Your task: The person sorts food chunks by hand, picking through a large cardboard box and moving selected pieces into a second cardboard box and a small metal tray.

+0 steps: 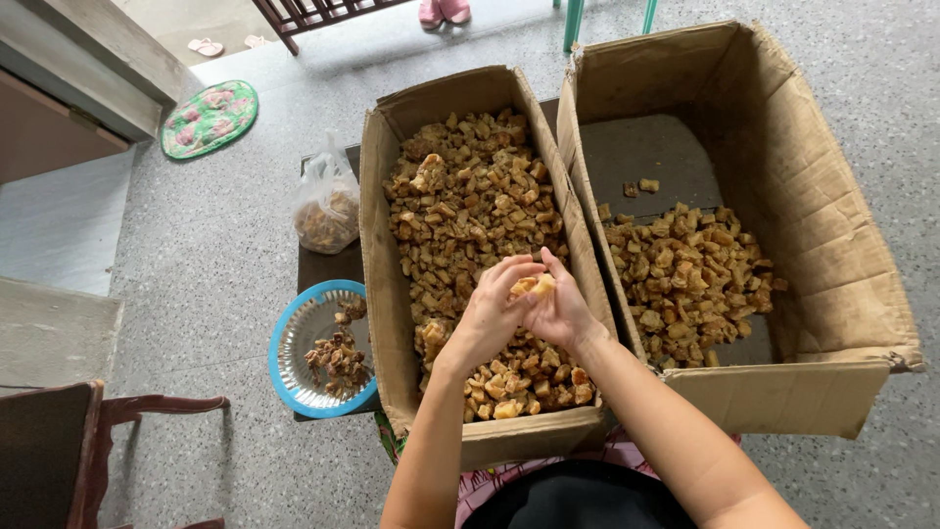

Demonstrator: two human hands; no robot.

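My left hand (490, 312) and my right hand (563, 312) meet over the left cardboard box (375, 255), both pinching one pale brown chunk (534, 286) between the fingertips. Below them the box is filled with several small brown, crusty chunks (465, 201). The right cardboard box (813, 196) holds a smaller heap of the same chunks (685, 279) at its near end, with its far floor bare.
A blue-rimmed silver plate (294, 338) with dark scraps sits left of the boxes. A tied clear plastic bag (326, 206) of chunks stands behind it. A wooden chair (59, 441) is at the lower left; a round green mat (209, 119) lies on the speckled floor.
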